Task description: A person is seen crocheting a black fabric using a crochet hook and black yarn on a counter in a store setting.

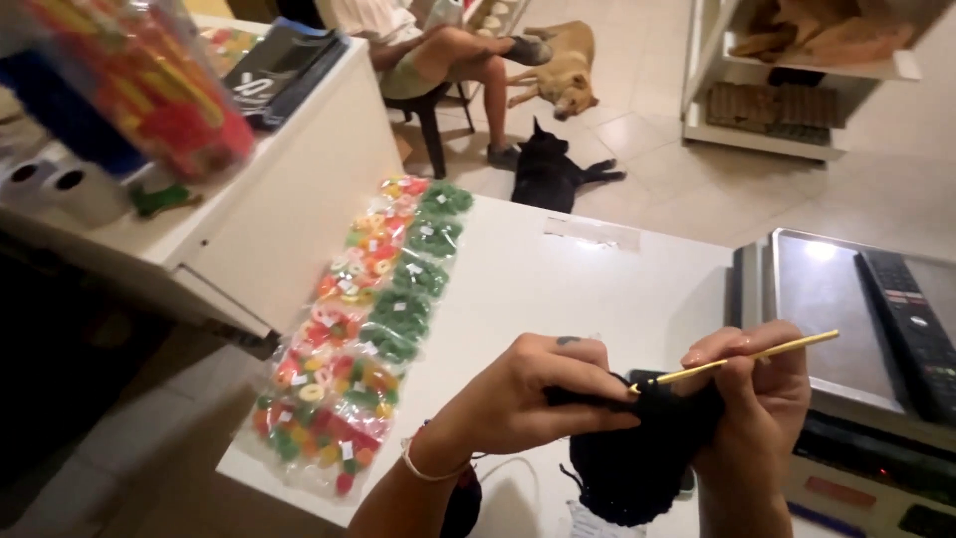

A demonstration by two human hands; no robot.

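Observation:
My left hand pinches the top edge of a black crocheted piece above the white counter. My right hand grips a thin yellow crochet hook, whose tip enters the black yarn between the two hands. The hook's handle points up and to the right. A white bracelet sits on my left wrist. The black piece hangs down below both hands and hides part of the counter.
Several clear bags of coloured sweets lie in rows along the counter's left edge. A metal scale with a remote control stands at right. Beyond, a seated person, a tan dog and a black dog occupy the tiled floor.

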